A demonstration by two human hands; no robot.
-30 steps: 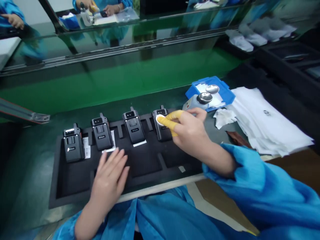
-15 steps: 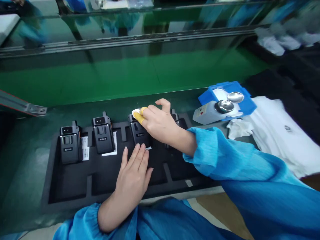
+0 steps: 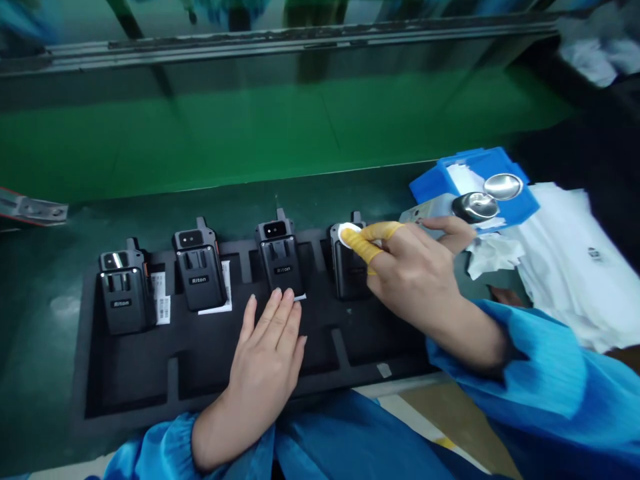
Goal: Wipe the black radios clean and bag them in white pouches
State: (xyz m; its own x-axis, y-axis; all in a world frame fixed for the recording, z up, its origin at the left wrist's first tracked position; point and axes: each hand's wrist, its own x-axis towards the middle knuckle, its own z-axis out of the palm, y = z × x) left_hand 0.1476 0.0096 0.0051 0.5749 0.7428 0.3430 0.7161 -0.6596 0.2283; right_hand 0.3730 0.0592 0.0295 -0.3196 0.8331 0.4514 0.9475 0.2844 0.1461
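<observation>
Several black handheld radios marked "Riton" lie in a row in a black foam tray [image 3: 173,380]. My right hand [image 3: 413,267], with yellow covers on some fingers, presses a small white pad [image 3: 349,233] against the top of the rightmost radio [image 3: 347,270]. That hand hides part of this radio. My left hand [image 3: 267,353] lies flat over the tray, fingers stretched out, its fingertips at the lower end of the third radio from the left [image 3: 280,257]. Further left are another radio [image 3: 200,270] and the leftmost radio [image 3: 125,293], with white labels beside them.
To the right, a blue bin [image 3: 523,213] holds white pads. A bottle with a metal top [image 3: 473,208] is by it, close to my right hand. Crumpled white tissue [image 3: 493,255] and white cloth or bags [image 3: 580,267] lie nearby. A metal bracket [image 3: 37,210] juts in at left.
My right hand has moved right with the white pad, from the third radio to the rightmost one. My left hand stays almost in place. The camera view has shifted slightly.
</observation>
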